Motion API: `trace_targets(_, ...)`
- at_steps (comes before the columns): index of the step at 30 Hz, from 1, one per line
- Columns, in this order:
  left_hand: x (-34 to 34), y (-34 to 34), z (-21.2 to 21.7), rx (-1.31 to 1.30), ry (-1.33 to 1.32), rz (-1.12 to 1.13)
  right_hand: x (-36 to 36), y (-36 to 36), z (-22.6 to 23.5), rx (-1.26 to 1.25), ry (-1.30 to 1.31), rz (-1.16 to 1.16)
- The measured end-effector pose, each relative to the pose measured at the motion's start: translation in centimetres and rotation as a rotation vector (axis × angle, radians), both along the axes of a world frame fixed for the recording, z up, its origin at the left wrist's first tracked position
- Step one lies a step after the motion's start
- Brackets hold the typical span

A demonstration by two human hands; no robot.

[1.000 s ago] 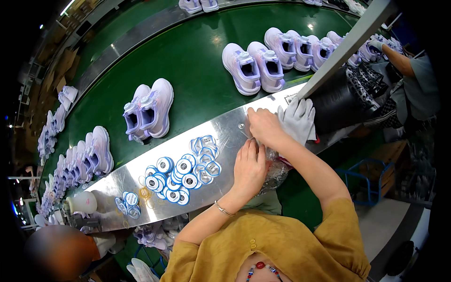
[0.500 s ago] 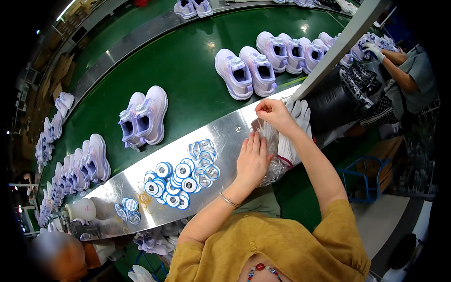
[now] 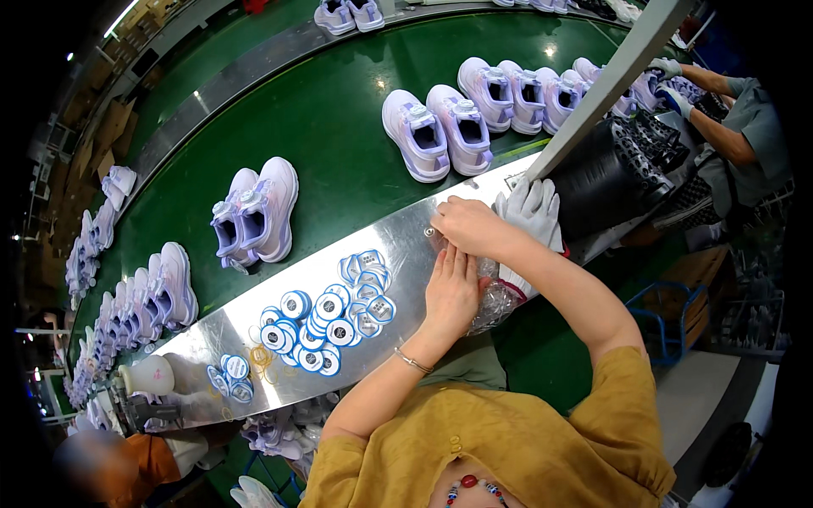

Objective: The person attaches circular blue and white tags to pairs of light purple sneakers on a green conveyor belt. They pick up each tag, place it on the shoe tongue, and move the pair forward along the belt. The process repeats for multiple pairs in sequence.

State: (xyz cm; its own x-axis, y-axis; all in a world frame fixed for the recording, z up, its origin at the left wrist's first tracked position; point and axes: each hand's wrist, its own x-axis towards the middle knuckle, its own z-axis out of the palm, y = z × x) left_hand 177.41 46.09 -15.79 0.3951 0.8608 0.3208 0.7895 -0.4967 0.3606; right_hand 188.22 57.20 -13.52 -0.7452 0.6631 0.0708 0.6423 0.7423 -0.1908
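My left hand [image 3: 453,292] lies flat with its fingers stretched out, pressing on a crinkled clear plastic bag [image 3: 493,315] on the metal ledge [image 3: 406,241]. Just beyond those fingertips, my right hand [image 3: 466,225] is closed in a pinch; what sits between its fingers is too small or hidden to name. White work gloves [image 3: 535,212] with a red-edged cuff rest beside the bag, partly behind my right forearm. Left of my hands lie many round white tags with blue rims [image 3: 315,328] in a loose heap.
Pale lilac sneakers [image 3: 256,212] stand in pairs on the green conveyor [image 3: 339,152]. Yellow rubber bands [image 3: 262,364] lie by a smaller tag pile. A grey post [image 3: 614,80] rises at the right, near black boots [image 3: 610,182]. A co-worker's gloved hands [image 3: 673,95] handle shoes at far right.
My right hand has moved left and nearer, from above the plastic bag to just past my left fingertips. My left hand stays put. The co-worker's hands have shifted.
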Motion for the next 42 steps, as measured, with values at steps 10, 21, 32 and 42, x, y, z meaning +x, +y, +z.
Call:
trace_targets(10, 1.0, 0.3, 0.0, 0.023, 0.019, 0.015, 0.9, 2.7, 0.0, 0.039, -0.183, 0.238)
trace_targets(21, 0.3, -1.1, 2.5, 0.057, -0.090, 0.127, 5.4, -1.3, 5.8, -0.713, 0.713, -0.456)
trace_targets(32, -4.1, -6.5, 7.8, -0.126, -0.643, 0.004, 2.8, -10.5, 9.2, -1.561, 0.954, -0.205)
trace_targets(42, -11.3, -5.9, 4.2, -0.024, -0.138, 0.481, -2.9, -11.0, 6.0, -1.065, 0.911, -0.198)
